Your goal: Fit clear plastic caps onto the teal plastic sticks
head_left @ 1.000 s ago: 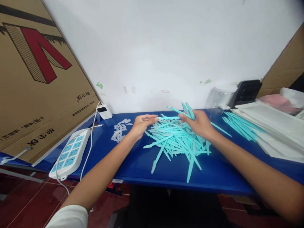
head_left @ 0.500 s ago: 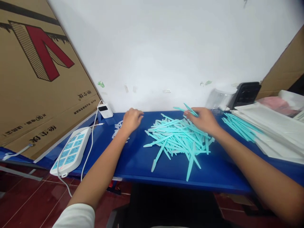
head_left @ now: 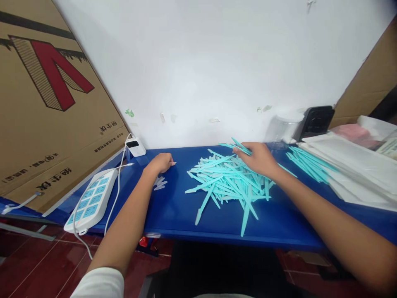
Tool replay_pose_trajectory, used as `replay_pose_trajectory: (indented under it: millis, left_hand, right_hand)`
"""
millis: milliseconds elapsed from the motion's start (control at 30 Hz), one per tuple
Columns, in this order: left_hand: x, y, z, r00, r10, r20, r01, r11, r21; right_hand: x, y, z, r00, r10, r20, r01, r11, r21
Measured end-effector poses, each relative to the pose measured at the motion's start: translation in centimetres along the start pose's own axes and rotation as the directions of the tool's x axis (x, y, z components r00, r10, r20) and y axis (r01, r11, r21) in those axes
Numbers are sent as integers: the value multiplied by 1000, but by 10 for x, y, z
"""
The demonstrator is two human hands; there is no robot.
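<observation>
On carton (head_left: 58, 132): ® mark (head_left: 101, 133) | right grip (head_left: 259, 159): holding teal sticks (head_left: 240, 145) | left grip (head_left: 161, 163): can't tell

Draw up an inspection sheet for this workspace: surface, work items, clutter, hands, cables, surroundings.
Surface: blue tabletop against a white wall.
Work items: heap of turquoise plastic sticks, lying crossed; small translucent pieces to its left; separate turquoise bunch at right.
Clutter: clear jar with white lid, white sheets at right; power strip, small white device at left.
Hands: left hand beside the translucent pieces, grip unclear; right hand holding several turquoise sticks.
Cables: white cable from the device, passing the power strip; another's loose end nearby.
Surroundings: printed cardboard at left; red tiled floor.
</observation>
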State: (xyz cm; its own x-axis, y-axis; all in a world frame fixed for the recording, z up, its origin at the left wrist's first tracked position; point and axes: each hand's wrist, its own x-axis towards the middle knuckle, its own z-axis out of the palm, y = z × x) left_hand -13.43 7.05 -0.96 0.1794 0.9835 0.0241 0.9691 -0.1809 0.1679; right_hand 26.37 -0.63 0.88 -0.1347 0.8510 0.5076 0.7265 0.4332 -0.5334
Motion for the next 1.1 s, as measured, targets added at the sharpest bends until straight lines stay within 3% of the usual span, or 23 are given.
replay_pose_trajectory:
  millis: [233, 333, 400, 500, 567, 667, 767, 1100]
  left_hand:
    - [-6, 19, 4, 990, 116, -79, -119, 992, -34]
    - [-7, 31, 3, 970, 219, -108, -237, 948, -214]
    - [-8, 43, 3, 952, 267, -150, -306, 849, -430]
    - [-10, 64, 8, 954, 207, -216, -298, 603, -740]
    - [-12, 78, 12, 964, 124, -235, -266, 438, -858]
    - [-16, 93, 17, 968, 60, -244, -250, 303, -920]
    - [-21, 101, 19, 967, 42, -253, -255, 268, -929]
    - [-25, 104, 17, 968, 40, -249, -250, 281, -927]
  right_hand:
    - [0, 1, 1, 1000, 9, -2, -9, 1000, 19]
    - [1, -1, 1, 997, 67, 47, -71, 994, 85]
    - [1, -4, 0, 986, 109, 124, -128, 979, 159]
    - [0, -9, -2, 966, 117, 229, -176, 951, 255]
    - [-2, -11, -2, 956, 102, 276, -184, 939, 291]
    - [-4, -13, -2, 946, 79, 315, -171, 945, 278]
    - [-5, -17, -3, 939, 52, 339, -144, 957, 252]
    - [-4, -20, -6, 935, 53, 352, -150, 955, 255]
